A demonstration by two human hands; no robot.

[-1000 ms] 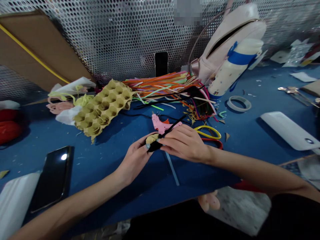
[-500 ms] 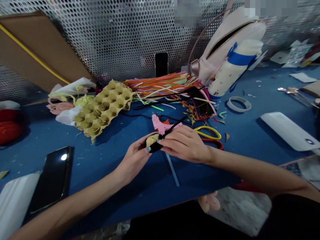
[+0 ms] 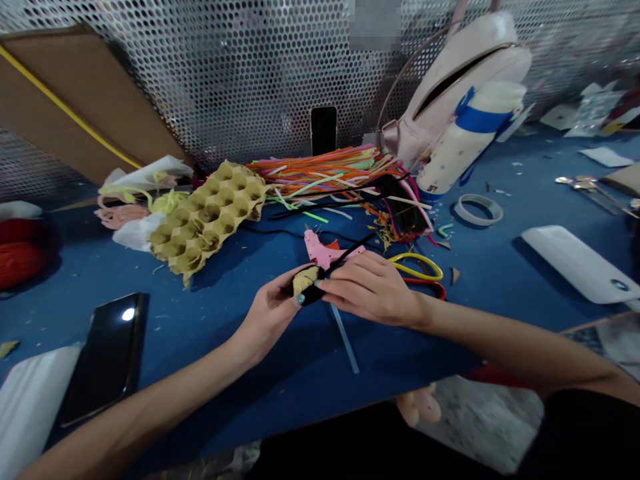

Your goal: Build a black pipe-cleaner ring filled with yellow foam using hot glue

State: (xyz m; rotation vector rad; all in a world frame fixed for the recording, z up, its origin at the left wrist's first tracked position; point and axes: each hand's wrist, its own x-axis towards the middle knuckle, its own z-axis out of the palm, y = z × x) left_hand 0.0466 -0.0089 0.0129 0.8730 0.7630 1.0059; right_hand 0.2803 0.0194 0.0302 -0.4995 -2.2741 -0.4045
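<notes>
My left hand (image 3: 267, 320) is closed around a small egg-carton cup (image 3: 306, 279) whose outside is covered in black. A black pipe cleaner (image 3: 354, 248) runs from the cup up through the fingers of my right hand (image 3: 375, 290), which pinch it at the cup's right edge. Just behind my hands lies a pink glue gun (image 3: 318, 251), its handle partly hidden by my right hand. A clear glue stick (image 3: 345, 339) sticks out below them. Beside my right wrist are scissors with yellow and red handles (image 3: 434, 268), their blades hidden.
A torn egg carton (image 3: 210, 213) lies to the left, before a pile of colourful pipe cleaners (image 3: 320, 167). Phones (image 3: 107, 353), a white power bank (image 3: 580, 263), a tape roll (image 3: 479, 209), a bottle (image 3: 470, 140) and a bag (image 3: 450, 80) surround the work area. Perforated metal stands behind.
Both hands keep their hold on the cup and the pipe cleaner, with only a very slight shift of the cup in my left hand.
</notes>
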